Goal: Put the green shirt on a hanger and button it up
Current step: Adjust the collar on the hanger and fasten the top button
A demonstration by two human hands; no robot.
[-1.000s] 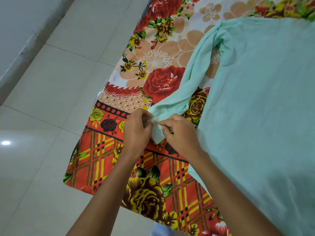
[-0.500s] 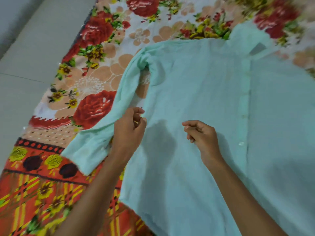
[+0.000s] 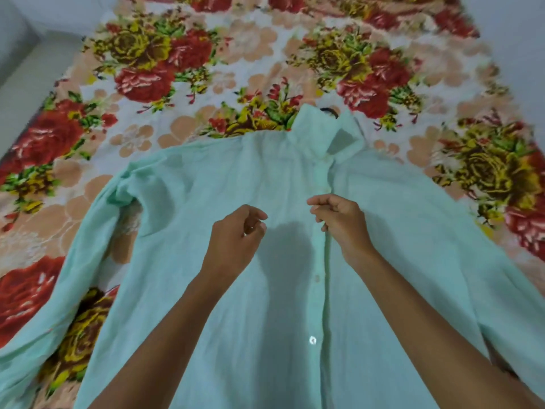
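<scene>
Shirt: the green shirt (image 3: 206, 184) lies flat, front up, on the flowered sheet (image 3: 236, 69), collar (image 3: 321, 134) at the far end, sleeves spread out to both sides.
Hanger: a dark hook (image 3: 330, 111) peeks out just past the collar; the rest is hidden under the cloth.
Buttons: the front strip (image 3: 323, 305) runs down the middle, closed as far as it shows, with a white button (image 3: 312, 340) gleaming low down and a fainter one (image 3: 317, 278) above it.
Left hand: the left hand (image 3: 233, 240) hovers over the chest, fingers loosely curled, nothing in them.
Right hand: the right hand (image 3: 342, 222) sits right at the strip, fingers curled; whether they pinch the cloth, I can't tell.
Gap: the hands are near each other, not touching.
Floor: pale tiles (image 3: 26, 84) at far left.
</scene>
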